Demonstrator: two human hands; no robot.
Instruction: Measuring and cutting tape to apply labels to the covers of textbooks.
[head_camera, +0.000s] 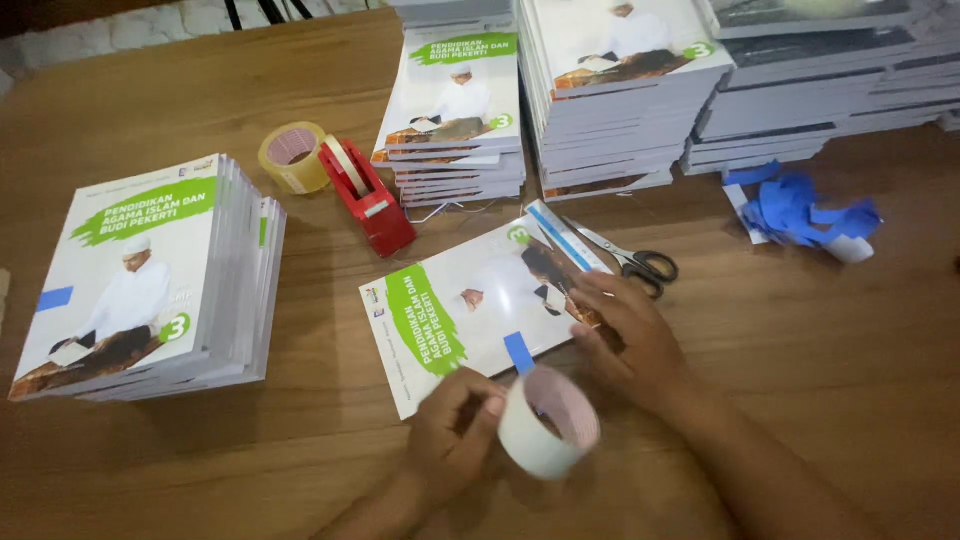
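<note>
Head view. Your left hand (452, 425) is closed around a white tape roll (548, 421), held just off the near edge of the book (480, 305). Your right hand (628, 335) lies flat with fingers spread on the book, likely steadying it. The book, white-covered with a green band, lies on the wooden table (300, 440), a blue strip (518, 352) on its near edge. Scissors (630, 262) lie just beyond.

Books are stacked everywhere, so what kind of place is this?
Probably a spot for labelling or packing schoolbooks, not a reading room. Identical book stacks crowd the wooden table, beside a red tape dispenser and scissors.
</note>
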